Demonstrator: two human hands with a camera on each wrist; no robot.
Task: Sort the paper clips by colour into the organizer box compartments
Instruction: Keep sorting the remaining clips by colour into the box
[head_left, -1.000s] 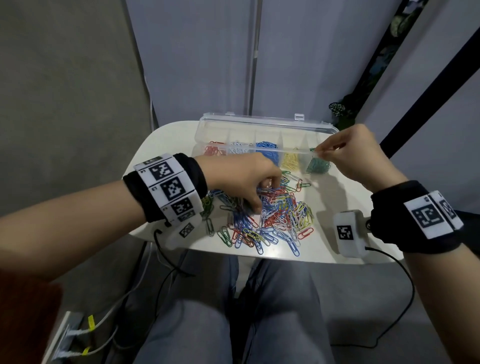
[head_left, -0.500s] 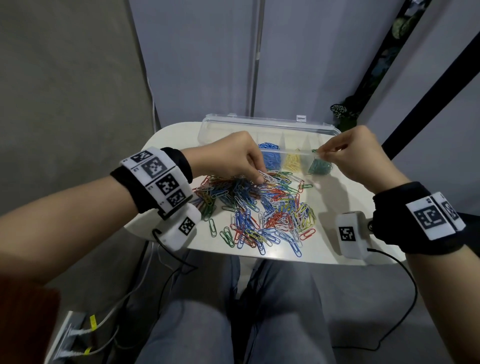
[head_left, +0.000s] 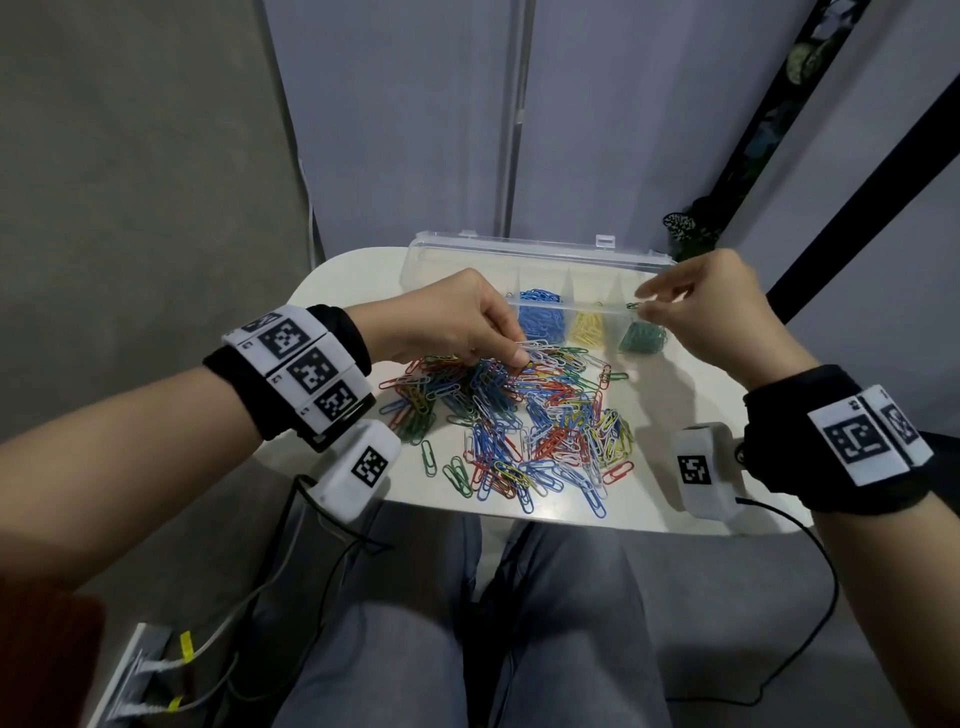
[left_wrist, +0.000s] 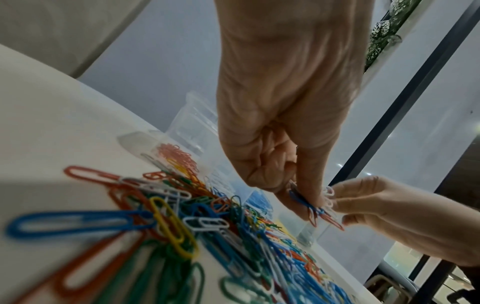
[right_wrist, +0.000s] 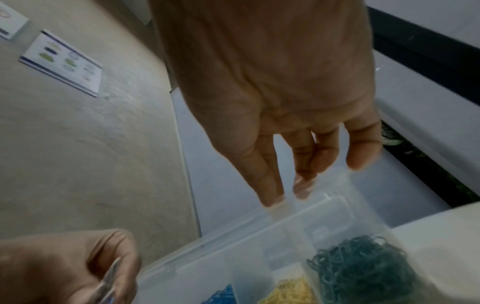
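A mixed pile of coloured paper clips (head_left: 519, 415) lies on the small white table (head_left: 691, 395). Behind it stands the clear organizer box (head_left: 540, 255) with blue (head_left: 540, 317), yellow (head_left: 587, 328) and green clips (head_left: 644, 339) in separate compartments; red clips (left_wrist: 179, 156) fill the left end. My left hand (head_left: 522, 354) hovers at the pile's far edge and pinches a small bunch of blue, white and red clips (left_wrist: 311, 205). My right hand (head_left: 644, 307) hangs over the green compartment (right_wrist: 363, 263) with its fingers straight; a green clip (head_left: 632, 306) shows just at its fingertips.
White wrist cameras (head_left: 363, 467) (head_left: 701, 470) with cables hang at the table's front edge. My legs (head_left: 467, 623) are under the table. The box lid (head_left: 519, 247) stands open at the back, with a wall and a plant (head_left: 680, 228) behind.
My left hand has lifted out of the pile's middle and moved toward the box with clips pinched. My right hand stays over the green compartment, its fingers now spread from a pinch.
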